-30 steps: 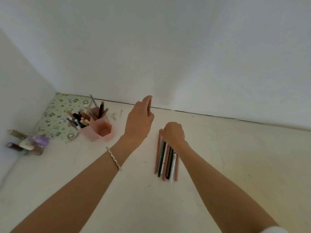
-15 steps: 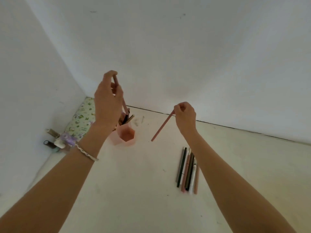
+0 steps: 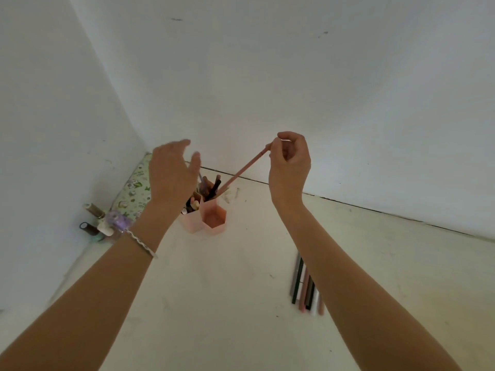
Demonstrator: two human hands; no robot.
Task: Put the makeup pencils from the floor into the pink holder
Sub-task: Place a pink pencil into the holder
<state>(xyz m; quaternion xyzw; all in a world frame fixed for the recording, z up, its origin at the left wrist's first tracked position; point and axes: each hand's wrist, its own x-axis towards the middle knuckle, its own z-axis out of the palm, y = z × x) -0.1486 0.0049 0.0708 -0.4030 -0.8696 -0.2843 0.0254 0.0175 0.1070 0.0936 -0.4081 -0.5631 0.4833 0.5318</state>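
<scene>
1 pencil (image 3: 242,171), rt hand (image 3: 290,167); 1 holder (image 3: 213,219)

Head-worn camera — one wide view
It is looking forward and down into a wall corner (image 3: 146,149), forearms (image 3: 107,287) close below, the pink holder (image 3: 213,223) farther ahead.

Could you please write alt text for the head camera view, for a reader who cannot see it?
The right hand pinches a pink pencil by its top, its lower end reaching the back of the pink holder, while the open left hand hovers near it. More pencils lie in a row on the floor under the right forearm.
</scene>
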